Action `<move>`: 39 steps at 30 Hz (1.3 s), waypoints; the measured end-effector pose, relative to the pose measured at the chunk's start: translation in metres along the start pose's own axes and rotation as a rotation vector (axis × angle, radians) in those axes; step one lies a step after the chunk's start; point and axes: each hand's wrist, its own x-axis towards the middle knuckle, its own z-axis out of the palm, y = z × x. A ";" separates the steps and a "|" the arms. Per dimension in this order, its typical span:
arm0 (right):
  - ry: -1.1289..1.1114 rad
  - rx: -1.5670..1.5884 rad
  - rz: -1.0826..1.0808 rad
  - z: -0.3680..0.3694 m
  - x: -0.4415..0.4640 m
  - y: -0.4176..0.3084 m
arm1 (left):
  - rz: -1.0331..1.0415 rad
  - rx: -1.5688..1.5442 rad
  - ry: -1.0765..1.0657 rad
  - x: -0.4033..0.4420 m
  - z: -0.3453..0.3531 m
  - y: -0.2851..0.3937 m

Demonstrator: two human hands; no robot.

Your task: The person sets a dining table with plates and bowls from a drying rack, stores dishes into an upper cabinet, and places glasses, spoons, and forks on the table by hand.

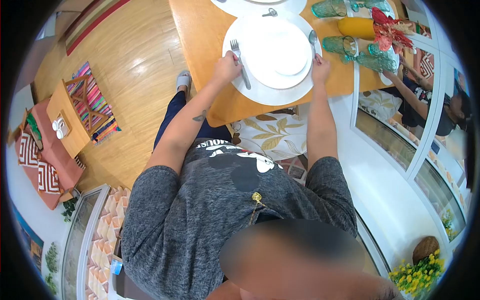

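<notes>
My left hand (227,68) has its fingers closed on a fork (241,65), which lies along the left side of the stacked white plates (250,60). On the opposite side, my right hand (321,69) pinches the handle of a spoon (313,41), bowl pointing away from me. Beneath the plates and cutlery is a round white placemat (270,98) at the edge of the wooden table (220,110). Both pieces of cutlery rest over the placemat beside the plates, tips facing the far side.
Green glass tumblers (340,45) and a green goblet (375,62) stand right of the setting, near a yellow vase (356,28) with red dried flowers. A second placemat (240,7) carries a napkin ring-like metal piece (270,12) nearby. A mirrored window (390,120) borders the right.
</notes>
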 end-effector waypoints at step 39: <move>0.049 1.097 0.576 0.213 0.256 -0.581 | -0.293 -0.486 0.076 0.227 -0.693 -0.283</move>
